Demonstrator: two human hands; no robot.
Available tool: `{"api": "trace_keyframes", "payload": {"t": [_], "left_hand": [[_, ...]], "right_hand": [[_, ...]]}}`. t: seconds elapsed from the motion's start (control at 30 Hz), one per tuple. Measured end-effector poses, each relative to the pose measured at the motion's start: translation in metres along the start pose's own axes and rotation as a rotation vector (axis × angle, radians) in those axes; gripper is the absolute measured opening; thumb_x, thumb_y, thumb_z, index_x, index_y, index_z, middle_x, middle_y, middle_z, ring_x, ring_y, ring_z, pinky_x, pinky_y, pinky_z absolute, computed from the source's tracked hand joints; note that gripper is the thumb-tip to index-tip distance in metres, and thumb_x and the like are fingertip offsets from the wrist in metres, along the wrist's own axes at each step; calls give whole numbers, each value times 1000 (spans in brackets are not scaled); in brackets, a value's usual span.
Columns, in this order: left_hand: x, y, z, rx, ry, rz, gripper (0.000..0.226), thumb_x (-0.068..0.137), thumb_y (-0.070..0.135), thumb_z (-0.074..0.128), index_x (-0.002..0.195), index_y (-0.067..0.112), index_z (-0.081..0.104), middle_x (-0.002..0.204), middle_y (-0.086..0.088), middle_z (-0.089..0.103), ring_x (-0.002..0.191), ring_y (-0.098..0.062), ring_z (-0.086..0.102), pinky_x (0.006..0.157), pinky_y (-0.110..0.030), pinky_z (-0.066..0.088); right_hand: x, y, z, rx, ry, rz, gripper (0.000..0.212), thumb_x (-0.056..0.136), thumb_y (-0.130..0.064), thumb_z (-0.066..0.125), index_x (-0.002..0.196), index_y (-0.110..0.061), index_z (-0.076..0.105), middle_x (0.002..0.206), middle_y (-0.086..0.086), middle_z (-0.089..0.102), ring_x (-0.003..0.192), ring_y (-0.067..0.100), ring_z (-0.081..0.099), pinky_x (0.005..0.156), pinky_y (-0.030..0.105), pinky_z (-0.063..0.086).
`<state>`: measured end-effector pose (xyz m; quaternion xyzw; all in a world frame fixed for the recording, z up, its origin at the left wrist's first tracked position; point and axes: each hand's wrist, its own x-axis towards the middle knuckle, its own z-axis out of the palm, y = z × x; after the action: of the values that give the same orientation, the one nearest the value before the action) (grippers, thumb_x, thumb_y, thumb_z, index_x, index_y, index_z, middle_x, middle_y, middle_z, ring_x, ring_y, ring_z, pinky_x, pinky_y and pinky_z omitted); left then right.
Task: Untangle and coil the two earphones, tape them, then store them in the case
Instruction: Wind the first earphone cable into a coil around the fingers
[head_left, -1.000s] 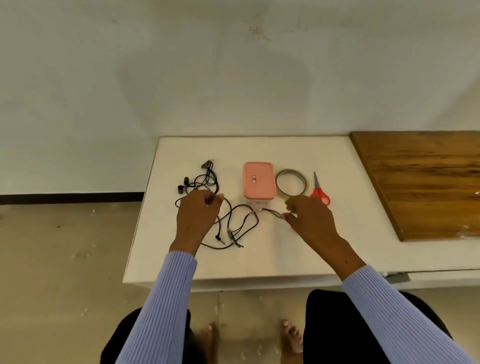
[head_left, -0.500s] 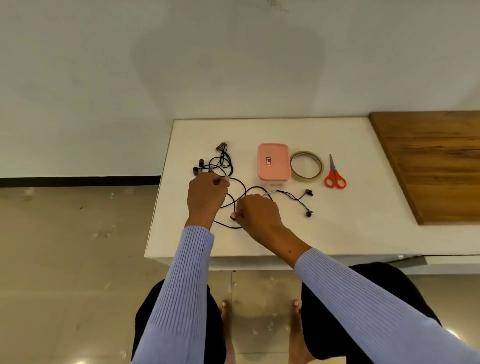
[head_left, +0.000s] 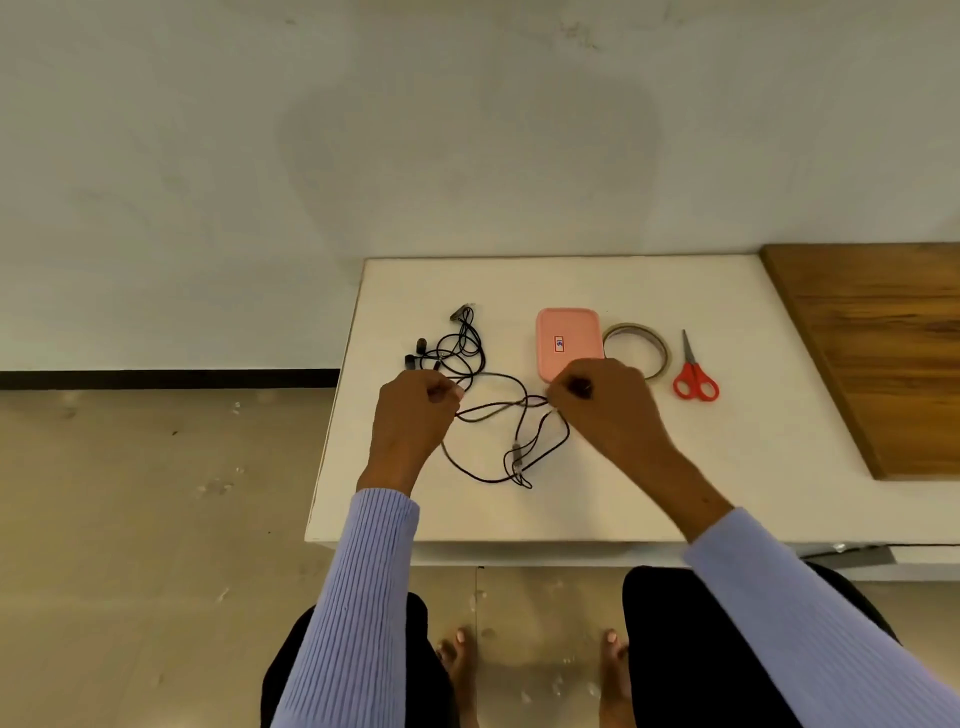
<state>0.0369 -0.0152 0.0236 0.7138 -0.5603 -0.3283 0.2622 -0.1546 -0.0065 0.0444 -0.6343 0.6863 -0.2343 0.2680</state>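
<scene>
Right hand (head_left: 602, 410) has shifted rightward, now frame centre, pinching black earphone cable (head_left: 493, 410); left hand (head_left: 415, 415) pinches the other end. Cable spans left-right between them.

Seated at a white table (head_left: 727, 499), you pinched a tangled black earphone cable (head_left: 488, 415) between your left hand (head_left: 415, 415) and your right hand (head_left: 605, 410), fingers curled on the strands. Loops of cable lay between both hands, the earbuds just beyond the left. A pink rounded plastic case (head_left: 566, 338), a tape roll (head_left: 641, 345) and red-handled scissors (head_left: 693, 374) lay beyond the right hand.
</scene>
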Motion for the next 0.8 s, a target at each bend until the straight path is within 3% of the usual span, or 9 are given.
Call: {"api": "trace_keyframes", "payload": {"t": [0.1, 0.17, 0.27, 0.37, 0.47, 0.57, 0.7, 0.8], "left_hand": [[0, 1, 1, 18, -20, 58, 16, 89, 22, 60, 94, 10, 70, 89, 1, 66, 79, -7, 56, 61, -3, 34], [-1, 6, 2, 1, -1, 81, 16, 89, 25, 60, 90, 12, 69, 84, 3, 65, 75, -7, 56, 63, -5, 40], [-7, 21, 3, -123, -22, 165, 23, 81, 39, 68, 83, 16, 68, 79, 4, 67, 74, -9, 60, 64, -9, 42], [-14, 32, 12, -126, -152, 248, 39, 63, 47, 80, 94, 27, 67, 89, 12, 67, 82, -3, 59, 70, -15, 46], [-13, 31, 19, 46, -171, 278, 25, 71, 35, 78, 92, 23, 71, 88, 10, 68, 79, -7, 62, 70, -21, 45], [-10, 32, 16, -158, -227, 197, 4, 79, 15, 72, 80, 11, 71, 72, 1, 71, 61, -8, 66, 60, -17, 47], [-16, 42, 15, -470, -289, 103, 5, 82, 4, 68, 83, 0, 66, 70, -12, 70, 60, -16, 70, 54, -20, 52], [-20, 48, 18, -587, -207, 78, 11, 82, 4, 68, 87, -6, 66, 73, -17, 71, 64, -17, 70, 55, -20, 53]], "right_hand": [[0, 12, -25, 244, 66, 53, 15, 84, -14, 58, 77, -7, 70, 73, 1, 69, 72, 16, 65, 74, 41, 56], [0, 12, -33, 329, 99, 45, 18, 87, -9, 55, 76, -8, 70, 72, -3, 68, 66, 6, 63, 69, 34, 55], [1, 5, -36, 436, 104, -3, 18, 88, -5, 54, 77, -9, 68, 79, 7, 68, 62, 1, 62, 57, 21, 54], [1, 0, -34, 556, 58, -18, 16, 88, -3, 54, 82, -7, 68, 81, 8, 69, 64, 4, 64, 57, 19, 55], [2, -3, -35, 684, 40, -23, 17, 89, 1, 52, 82, -5, 67, 79, 5, 68, 64, 6, 64, 59, 21, 55], [6, 1, -37, 835, 78, 37, 15, 89, 1, 53, 89, -1, 68, 78, 5, 66, 66, 7, 63, 61, 21, 53], [12, 5, -33, 993, 67, 205, 21, 89, -11, 60, 109, -7, 63, 90, 6, 69, 76, 9, 68, 63, 22, 55], [15, 6, -16, 847, -133, 410, 60, 87, -41, 60, 134, -8, 43, 105, 7, 70, 83, 13, 71, 63, 24, 57]]}}
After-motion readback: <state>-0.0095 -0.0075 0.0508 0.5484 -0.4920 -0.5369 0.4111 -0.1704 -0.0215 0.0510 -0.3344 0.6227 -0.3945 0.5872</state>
